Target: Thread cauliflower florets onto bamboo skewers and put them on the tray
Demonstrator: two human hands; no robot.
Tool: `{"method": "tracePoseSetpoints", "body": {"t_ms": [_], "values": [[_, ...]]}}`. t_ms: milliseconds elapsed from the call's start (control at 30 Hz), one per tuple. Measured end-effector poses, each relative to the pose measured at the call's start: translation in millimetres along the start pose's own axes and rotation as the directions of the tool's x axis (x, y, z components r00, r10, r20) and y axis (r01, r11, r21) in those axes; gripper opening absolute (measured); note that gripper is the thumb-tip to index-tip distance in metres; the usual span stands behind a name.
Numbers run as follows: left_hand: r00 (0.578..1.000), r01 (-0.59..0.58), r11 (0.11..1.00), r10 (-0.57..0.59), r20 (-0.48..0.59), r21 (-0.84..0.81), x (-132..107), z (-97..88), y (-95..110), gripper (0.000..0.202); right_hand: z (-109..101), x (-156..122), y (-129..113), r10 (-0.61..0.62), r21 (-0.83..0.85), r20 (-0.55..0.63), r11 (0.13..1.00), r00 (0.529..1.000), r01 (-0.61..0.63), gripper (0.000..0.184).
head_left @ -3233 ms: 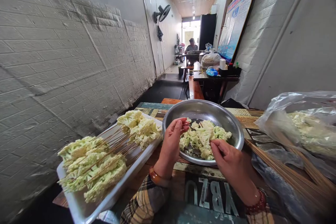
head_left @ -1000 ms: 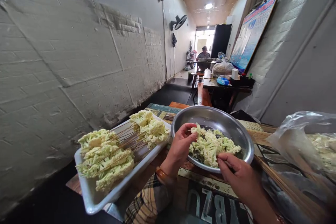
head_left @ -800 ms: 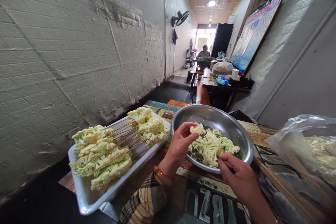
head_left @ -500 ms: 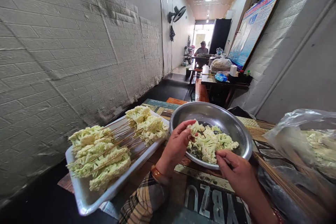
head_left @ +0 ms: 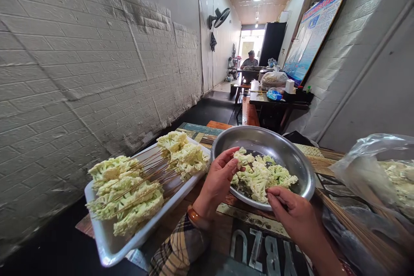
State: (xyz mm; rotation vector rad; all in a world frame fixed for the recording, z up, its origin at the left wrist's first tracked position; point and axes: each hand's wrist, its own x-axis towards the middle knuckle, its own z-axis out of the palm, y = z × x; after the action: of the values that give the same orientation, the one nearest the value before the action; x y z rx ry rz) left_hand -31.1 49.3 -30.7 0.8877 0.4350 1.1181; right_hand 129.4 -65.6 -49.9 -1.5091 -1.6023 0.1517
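Note:
Held over the steel bowl (head_left: 299,161), a pale cauliflower floret (head_left: 244,156) is pinched by the fingertips of my left hand (head_left: 221,174). My right hand (head_left: 293,209) is at the bowl's near rim, thumb and forefinger pressed together against the heap. What it pinches is too thin to make out. Loose cauliflower pieces (head_left: 260,179) lie in the bowl below both hands. To the left, a white tray (head_left: 147,228) carries skewered cauliflower (head_left: 139,198) in two groups, the thin sticks pointing towards each other.
Bare bamboo skewers (head_left: 349,220) lie at the right beside a clear plastic bag (head_left: 362,159) with more cauliflower. The patterned table (head_left: 239,211) stands near a brick-textured wall (head_left: 80,64). Farther back are a bench (head_left: 249,112), a second table with bags, and a seated person (head_left: 250,59).
The whole view has shifted slightly, so tray and bowl appear a little farther right. The floret in my left hand has tipped slightly. Both hands keep their pinch.

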Motion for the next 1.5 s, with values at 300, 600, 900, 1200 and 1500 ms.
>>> {"method": "tracePoseSetpoints", "body": {"t_ms": [300,600,900,1200,1500], "values": [[1.000,0.003,0.998,-0.003,-0.002,-0.063,-0.1,1.1,0.5,0.038,-0.5,0.5,-1.1,0.013,-0.020,0.005,1.000,1.000,-0.013,0.028],[0.998,-0.053,0.998,0.053,0.013,-0.045,0.4,-0.5,-2.6,0.036,-0.5,0.6,-2.8,-0.019,-0.035,-0.001,0.999,1.000,0.019,0.028],[0.998,-0.057,0.995,0.055,0.028,0.077,-2.9,0.7,-2.5,0.034,4.1,-3.8,2.3,-0.007,-0.047,-0.031,0.999,0.999,0.006,0.027],[0.992,-0.128,0.961,0.126,0.026,0.244,-4.7,3.8,-1.3,0.048,2.2,-1.9,0.6,-0.054,-0.047,-0.027,0.998,0.998,0.052,0.026],[0.991,-0.125,0.938,0.132,0.000,0.322,-4.7,0.7,0.2,0.021,3.4,-2.2,-1.0,-0.126,-0.102,-0.038,0.987,0.991,0.121,0.027]]}}
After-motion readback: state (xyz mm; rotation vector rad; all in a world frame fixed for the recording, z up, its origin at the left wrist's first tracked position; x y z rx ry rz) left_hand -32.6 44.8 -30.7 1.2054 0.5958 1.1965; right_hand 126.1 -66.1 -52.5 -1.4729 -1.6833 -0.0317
